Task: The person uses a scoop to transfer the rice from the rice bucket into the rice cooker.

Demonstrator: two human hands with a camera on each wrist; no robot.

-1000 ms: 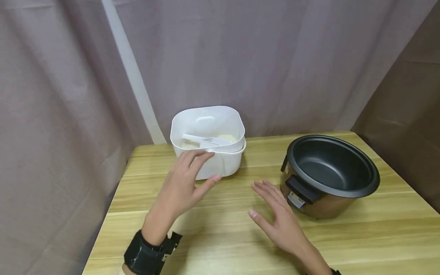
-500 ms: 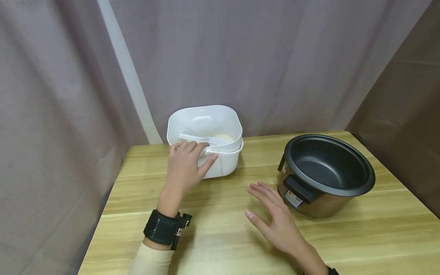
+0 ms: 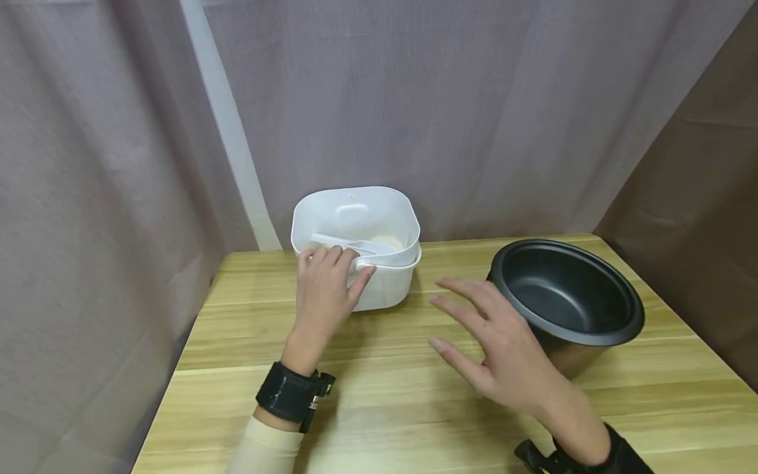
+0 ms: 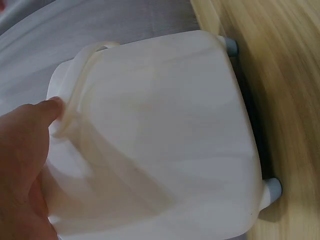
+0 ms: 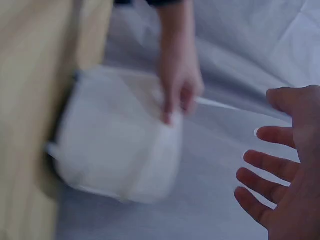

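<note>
1. Right hand [image 3: 503, 349] has risen since 1 s ago, fingers spread, holding nothing, now in front of black pot [image 3: 568, 299].
2. Left hand [image 3: 326, 293] grips near rim of white container [image 3: 355, 243], at table's [image 3: 414, 408] back-left.
3. Wood-grain table, mauve curtains [image 3: 474, 99] behind.
4. No legible writing.

Container [image 3: 379, 283] left of pot [image 3: 568, 296], on table [image 3: 414, 408]
</note>
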